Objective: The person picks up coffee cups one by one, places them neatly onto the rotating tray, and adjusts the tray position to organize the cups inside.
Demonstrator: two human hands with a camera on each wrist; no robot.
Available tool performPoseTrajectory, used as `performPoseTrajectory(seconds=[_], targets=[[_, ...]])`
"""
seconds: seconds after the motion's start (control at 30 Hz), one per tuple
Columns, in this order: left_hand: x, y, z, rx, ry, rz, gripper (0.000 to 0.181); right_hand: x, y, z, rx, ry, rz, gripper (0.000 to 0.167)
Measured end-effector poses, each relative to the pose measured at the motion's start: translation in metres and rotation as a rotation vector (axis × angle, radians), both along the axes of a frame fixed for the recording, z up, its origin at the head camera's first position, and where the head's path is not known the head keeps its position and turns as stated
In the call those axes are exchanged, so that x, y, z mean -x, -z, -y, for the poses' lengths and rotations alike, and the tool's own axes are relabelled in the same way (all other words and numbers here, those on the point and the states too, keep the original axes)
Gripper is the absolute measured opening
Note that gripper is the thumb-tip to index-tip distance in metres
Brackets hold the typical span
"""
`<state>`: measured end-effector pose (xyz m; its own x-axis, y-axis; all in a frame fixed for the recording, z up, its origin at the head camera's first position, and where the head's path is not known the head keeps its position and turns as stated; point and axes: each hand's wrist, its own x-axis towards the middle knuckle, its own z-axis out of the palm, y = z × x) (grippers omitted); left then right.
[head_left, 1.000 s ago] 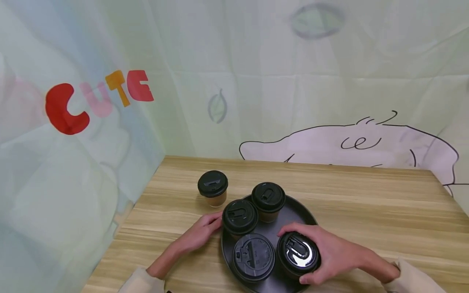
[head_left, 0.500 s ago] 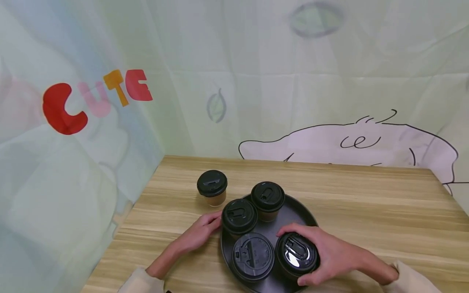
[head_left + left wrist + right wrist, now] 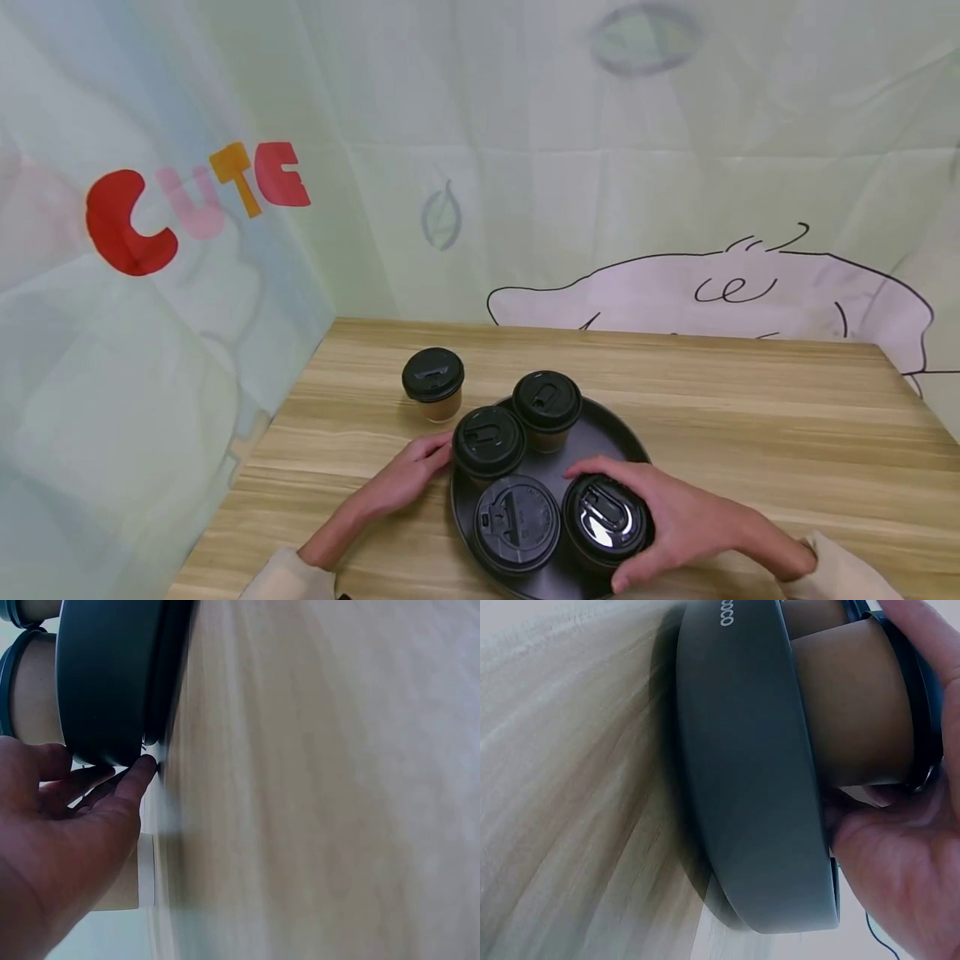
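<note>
Hands first, from the head view: the right hand [image 3: 671,517] is curled round the black-lidded cup [image 3: 606,517] at the near right of a dark round tray [image 3: 611,433]. The left hand [image 3: 414,475] touches the tray's left edge with its fingers, whose ends are hidden. Three more lidded cups stand on the tray: a far cup [image 3: 547,404], a left cup [image 3: 490,442] and a near cup [image 3: 517,525], whose lid looks broader. Off the tray, at the far left, a lone cup [image 3: 433,379] stands upright on the wooden tabletop [image 3: 750,400]. Behind hangs a pale printed curtain [image 3: 390,108], with coloured letters [image 3: 131,221] spelling CUTE at left.

In the left wrist view, fingertips meet the tray's dark wall, one low by its underside; I cannot tell whether they grip it.

In the right wrist view, the hand spans the held cup's black lid, the tan body rising above the tray's wall, which bears pale lettering [image 3: 727,611].
</note>
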<state>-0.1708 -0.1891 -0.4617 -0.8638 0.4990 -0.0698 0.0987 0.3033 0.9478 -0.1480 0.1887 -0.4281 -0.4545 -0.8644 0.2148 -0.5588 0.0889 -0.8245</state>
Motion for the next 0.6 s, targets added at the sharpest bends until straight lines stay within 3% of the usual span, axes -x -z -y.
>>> performPoseTrajectory(seconds=[0.13, 0.27, 0.43, 0.6], targets=[[0.0, 0.0, 0.0, -0.007, 0.003, -0.001, 0.046, 0.003, -0.003, -0.006, 0.02, 0.017, 0.068, 0.097], [0.0, 0.001, -0.001, -0.025, 0.009, 0.005, 0.046, 0.013, -0.008, -0.015, 0.109, 0.08, 0.138, 0.081], [0.0, 0.001, -0.001, -0.027, 0.005, 0.007, 0.046, 0.032, -0.014, -0.027, 0.166, 0.237, 0.142, 0.057], [0.001, 0.001, 0.0, -0.012, -0.004, 0.0, 0.046, 0.054, -0.01, -0.033, 0.072, 0.414, 0.114, 0.042]])
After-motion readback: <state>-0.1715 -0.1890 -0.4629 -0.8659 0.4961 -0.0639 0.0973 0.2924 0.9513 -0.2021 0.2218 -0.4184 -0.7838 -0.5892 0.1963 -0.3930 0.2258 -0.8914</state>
